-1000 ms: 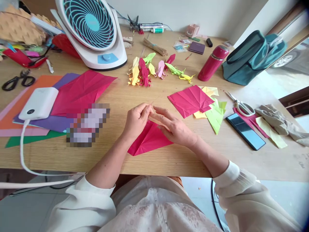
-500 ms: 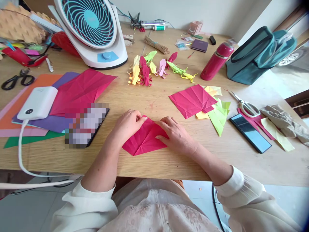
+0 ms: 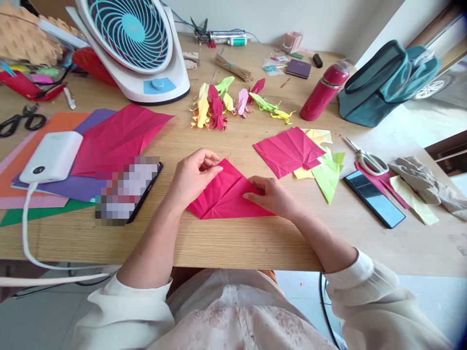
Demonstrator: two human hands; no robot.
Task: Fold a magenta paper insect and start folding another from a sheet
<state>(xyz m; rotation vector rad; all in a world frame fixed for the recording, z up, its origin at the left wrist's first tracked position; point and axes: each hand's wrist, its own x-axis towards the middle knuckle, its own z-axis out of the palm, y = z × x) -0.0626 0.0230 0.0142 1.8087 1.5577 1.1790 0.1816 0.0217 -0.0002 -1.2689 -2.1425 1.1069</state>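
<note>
A creased red paper (image 3: 228,192) lies between my hands near the table's front edge, with its top corner pointing away from me. My left hand (image 3: 196,176) is closed at the paper's upper left edge, thumb and index finger together on it. My right hand (image 3: 272,194) pinches the paper's right side, its thumb lying over the red surface and its other fingers curled behind. To the right rests another folded red paper (image 3: 290,151), partly over yellow and green papers (image 3: 328,174).
Left are a phone (image 3: 133,192), a white power bank (image 3: 53,156) with cable and stacked coloured sheets (image 3: 124,133). Folded paper figures (image 3: 218,107), a fan (image 3: 160,73) and a red bottle (image 3: 324,92) stand behind. Scissors (image 3: 372,162) and another phone (image 3: 374,199) lie right.
The red paper has turned and spread, its right part now reaching further right. My left hand has moved slightly up, and my right hand has shifted right along the paper.
</note>
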